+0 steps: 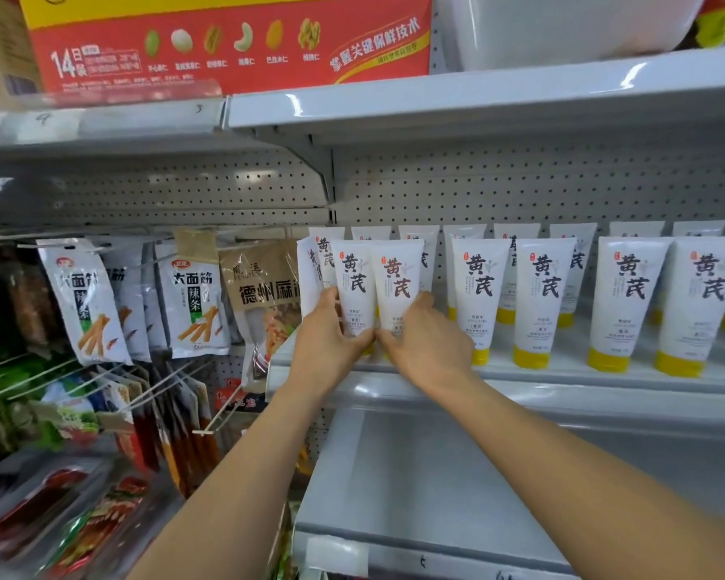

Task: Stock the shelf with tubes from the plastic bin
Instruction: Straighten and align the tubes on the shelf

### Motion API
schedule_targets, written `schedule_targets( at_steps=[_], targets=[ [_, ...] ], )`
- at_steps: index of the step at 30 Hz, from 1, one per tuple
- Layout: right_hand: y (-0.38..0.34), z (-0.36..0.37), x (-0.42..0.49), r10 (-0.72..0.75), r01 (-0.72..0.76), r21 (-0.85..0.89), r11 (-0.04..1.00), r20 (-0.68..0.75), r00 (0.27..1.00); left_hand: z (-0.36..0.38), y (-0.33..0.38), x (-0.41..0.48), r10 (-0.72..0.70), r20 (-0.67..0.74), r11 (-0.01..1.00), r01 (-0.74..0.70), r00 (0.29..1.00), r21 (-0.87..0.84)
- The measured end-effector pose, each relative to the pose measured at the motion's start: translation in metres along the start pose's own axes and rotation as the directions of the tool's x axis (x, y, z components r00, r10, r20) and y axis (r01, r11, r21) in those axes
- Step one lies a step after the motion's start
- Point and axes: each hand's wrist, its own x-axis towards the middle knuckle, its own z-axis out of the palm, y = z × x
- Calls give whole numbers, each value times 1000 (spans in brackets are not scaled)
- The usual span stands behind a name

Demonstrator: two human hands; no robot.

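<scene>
Tubes gripped upright by two hands: two.

A single wide-angle camera, worn on the head, faces forward and slightly down at a store shelf from close range. The arms enter at the bottom edge and reach to frame centre, where the left hand and right hand meet the tubes. The upper shelf shows its underside; the lower shelf shows its top. Hanging snack packs occupy the left side. Straight shelf edges bow toward the borders.
</scene>
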Motion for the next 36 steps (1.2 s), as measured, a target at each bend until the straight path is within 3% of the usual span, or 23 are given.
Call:
schedule_targets(
  at_steps=[13, 23, 26, 28, 30, 34, 36],
  targets=[
    [-3, 3, -12, 119, -125, -39, 991, -128, 985, -4, -10, -3, 35, 18, 999, -34, 999, -29],
    [-3, 2, -14, 162, -165, -18, 986, -114, 980, -4, -10, -6, 68, 34, 996, -66, 997, -53],
    [1, 3, -17, 148, -148, 14, 989, -117, 982, -14, -9, -16, 78, -135, 996, -85, 988, -42],
    [5, 7, -20, 127, -122, 45, 992, -136, 983, -25, -12, -17, 18, -309, 996, -45, 951, -80],
    [7, 11, -23, 93, -84, 63, 994, -167, 981, -33, -21, -7, -67, -354, 992, 24, 933, -127],
    [5, 14, -28, 78, -63, 71, 995, -232, 970, -37, -36, 30, -236, -84, 972, 235, 968, -19],
    [4, 13, -33, 78, -53, 97, 994, -285, 955, -37, -40, 39, -280, 21, 957, 281, 960, -70]
  ],
)
